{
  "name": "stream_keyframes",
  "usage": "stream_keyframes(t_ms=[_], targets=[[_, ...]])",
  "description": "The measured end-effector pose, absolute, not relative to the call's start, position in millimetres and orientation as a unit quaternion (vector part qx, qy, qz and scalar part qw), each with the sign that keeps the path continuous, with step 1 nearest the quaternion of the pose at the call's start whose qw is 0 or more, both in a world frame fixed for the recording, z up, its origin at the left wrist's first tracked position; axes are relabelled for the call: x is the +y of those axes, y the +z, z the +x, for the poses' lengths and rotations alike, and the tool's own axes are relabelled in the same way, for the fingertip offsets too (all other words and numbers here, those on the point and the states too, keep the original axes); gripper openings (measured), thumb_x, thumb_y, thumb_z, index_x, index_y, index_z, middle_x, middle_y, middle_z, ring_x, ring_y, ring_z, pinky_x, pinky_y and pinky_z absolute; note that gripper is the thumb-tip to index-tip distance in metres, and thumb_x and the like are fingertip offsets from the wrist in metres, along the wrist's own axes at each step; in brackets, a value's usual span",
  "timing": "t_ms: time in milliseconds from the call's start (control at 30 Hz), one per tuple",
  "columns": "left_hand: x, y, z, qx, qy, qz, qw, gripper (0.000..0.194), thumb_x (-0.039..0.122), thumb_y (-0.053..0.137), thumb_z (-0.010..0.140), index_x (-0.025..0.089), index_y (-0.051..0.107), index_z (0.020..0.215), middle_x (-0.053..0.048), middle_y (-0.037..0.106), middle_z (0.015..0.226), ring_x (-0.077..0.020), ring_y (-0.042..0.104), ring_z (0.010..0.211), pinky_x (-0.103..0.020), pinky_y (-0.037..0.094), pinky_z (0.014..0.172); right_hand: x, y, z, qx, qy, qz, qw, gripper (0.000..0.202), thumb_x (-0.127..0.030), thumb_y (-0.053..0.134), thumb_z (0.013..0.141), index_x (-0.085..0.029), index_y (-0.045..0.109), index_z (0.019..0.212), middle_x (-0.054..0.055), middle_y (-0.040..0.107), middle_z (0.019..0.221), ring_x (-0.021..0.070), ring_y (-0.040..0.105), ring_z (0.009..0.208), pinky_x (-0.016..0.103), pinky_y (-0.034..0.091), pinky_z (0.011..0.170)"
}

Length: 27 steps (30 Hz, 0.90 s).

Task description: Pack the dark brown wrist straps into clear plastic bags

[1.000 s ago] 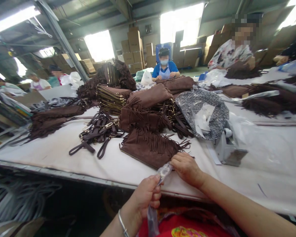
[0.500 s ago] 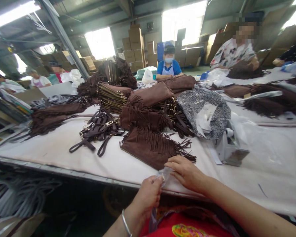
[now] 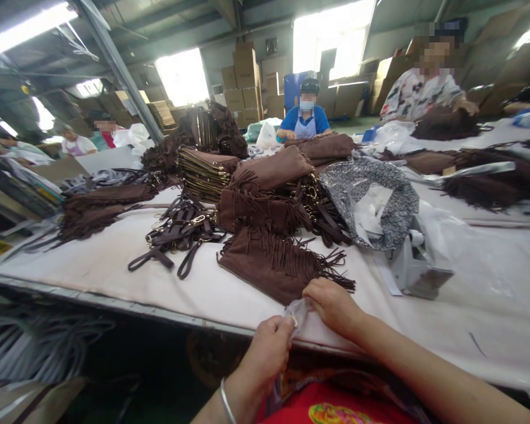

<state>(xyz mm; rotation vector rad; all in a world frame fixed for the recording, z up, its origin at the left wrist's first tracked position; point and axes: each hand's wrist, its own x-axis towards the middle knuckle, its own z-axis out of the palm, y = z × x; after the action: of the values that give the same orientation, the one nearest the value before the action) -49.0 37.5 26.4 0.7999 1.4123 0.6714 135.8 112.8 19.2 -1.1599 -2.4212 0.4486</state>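
Observation:
Close to the table's front edge, my left hand (image 3: 270, 347) is closed on a small clear plastic bag (image 3: 298, 313), its thumb on top. The fingers of my right hand (image 3: 333, 303) are curled and pinch the other end of the same bag. A small pale piece shows in the plastic by my left thumb; its kind cannot be made out. Just beyond my hands lies a brown fringed pouch (image 3: 267, 265), flat on the table, its tassels towards the right. My right hand is next to the pouch's near right corner.
Dark wrist straps (image 3: 181, 232) with metal clips lie left of the pouch. Behind it are stacked brown pouches (image 3: 271, 171). To the right are a grey speckled bag (image 3: 371, 200) and a tape dispenser (image 3: 421, 274). Co-workers sit across the white table (image 3: 115, 277); grey cords (image 3: 35, 347) hang below left.
My right hand's fingers have curled from stretched out to a pinch on the plastic bag. The bag's upper part now shows more between my hands. The view has shifted slightly.

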Motion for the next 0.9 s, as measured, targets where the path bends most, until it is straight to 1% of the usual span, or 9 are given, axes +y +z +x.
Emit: stream_keyframes(t_ms=[133,200,300,367,500,633,767,833,900], targets=[[39.1,29.4,-50.0,0.575,0.310,0.254,0.714,0.041,0.059,0.059,0.075,0.022,0.042,0.080,0.011,0.033,0.054,-0.0039,0.018,0.041,-0.018,0.011,0.040,91.0,34.4,139.0,-0.898,0.160,-0.329,0.245,0.031,-0.021,0.054,0.086,-0.021,0.059,0.117,0.011,0.062,0.112,0.0227,0.053,0.101,0.038,0.041,0.088],[40.0,29.9,-50.4,0.554,0.314,0.233,0.735,0.042,0.059,0.061,0.073,0.023,0.042,0.081,0.011,0.032,0.054,-0.0037,0.018,0.041,-0.017,0.011,0.039,85.0,36.8,135.7,-0.910,0.157,-0.309,0.229,0.024,-0.023,0.054,0.087,-0.023,0.062,0.110,0.009,0.064,0.107,0.0218,0.054,0.096,0.037,0.040,0.084],[38.7,28.3,-49.7,0.562,0.303,0.249,0.728,0.041,0.059,0.059,0.075,0.022,0.043,0.079,0.011,0.032,0.052,-0.0037,0.020,0.038,-0.017,0.014,0.037,86.1,32.3,128.6,-0.911,0.146,-0.309,0.229,0.016,-0.020,0.048,0.090,-0.020,0.065,0.087,0.007,0.067,0.089,0.0190,0.055,0.085,0.034,0.038,0.077],[36.2,28.6,-48.0,0.586,0.287,0.321,0.687,0.039,0.059,0.053,0.079,0.021,0.045,0.074,0.009,0.038,0.049,-0.0046,0.028,0.035,-0.018,0.021,0.036,90.4,28.3,125.5,-0.915,0.145,-0.308,0.215,0.018,-0.018,0.048,0.089,-0.019,0.063,0.079,0.005,0.066,0.081,0.0180,0.055,0.080,0.033,0.037,0.074],[31.8,37.2,-43.0,0.625,0.236,0.440,0.600,0.031,0.046,0.045,0.086,0.019,0.051,0.072,0.001,0.056,0.054,-0.0110,0.048,0.038,-0.022,0.036,0.039,97.7,28.3,123.6,-0.921,0.175,-0.307,0.164,0.011,-0.017,0.054,0.083,-0.020,0.064,0.080,0.003,0.067,0.077,0.0171,0.058,0.075,0.030,0.036,0.069],[31.2,42.1,-41.1,0.632,0.214,0.505,0.547,0.029,0.034,0.042,0.087,0.018,0.055,0.067,-0.001,0.058,0.054,-0.0112,0.047,0.040,-0.024,0.036,0.043,102.0,35.6,122.0,-0.917,0.202,-0.312,0.149,0.026,-0.015,0.055,0.080,-0.019,0.063,0.105,0.004,0.069,0.083,0.0169,0.060,0.075,0.027,0.038,0.066],[30.6,35.2,-42.4,0.627,0.246,0.544,0.501,0.027,0.030,0.046,0.086,0.017,0.057,0.065,-0.003,0.062,0.060,-0.0125,0.053,0.054,-0.023,0.038,0.053,104.6,32.6,121.8,-0.927,0.191,-0.281,0.158,0.013,-0.016,0.057,0.081,-0.020,0.069,0.081,0.003,0.066,0.074,0.0163,0.058,0.071,0.027,0.038,0.064],[29.8,32.2,-42.8,0.623,0.259,0.504,0.539,0.028,0.034,0.048,0.086,0.017,0.055,0.065,-0.001,0.057,0.057,-0.0108,0.048,0.049,-0.022,0.033,0.049,104.2,25.5,123.5,-0.919,0.194,-0.280,0.197,0.017,-0.014,0.054,0.083,-0.020,0.070,0.079,0.003,0.065,0.072,0.0157,0.057,0.071,0.027,0.038,0.064],[29.7,30.9,-43.2,0.599,0.283,0.418,0.621,0.033,0.044,0.050,0.085,0.017,0.053,0.066,0.002,0.051,0.054,-0.0074,0.036,0.042,-0.021,0.025,0.042,102.6,18.1,125.4,-0.905,0.204,-0.279,0.248,0.020,-0.012,0.052,0.085,-0.021,0.070,0.081,0.003,0.064,0.072,0.0151,0.056,0.071,0.027,0.039,0.063]])
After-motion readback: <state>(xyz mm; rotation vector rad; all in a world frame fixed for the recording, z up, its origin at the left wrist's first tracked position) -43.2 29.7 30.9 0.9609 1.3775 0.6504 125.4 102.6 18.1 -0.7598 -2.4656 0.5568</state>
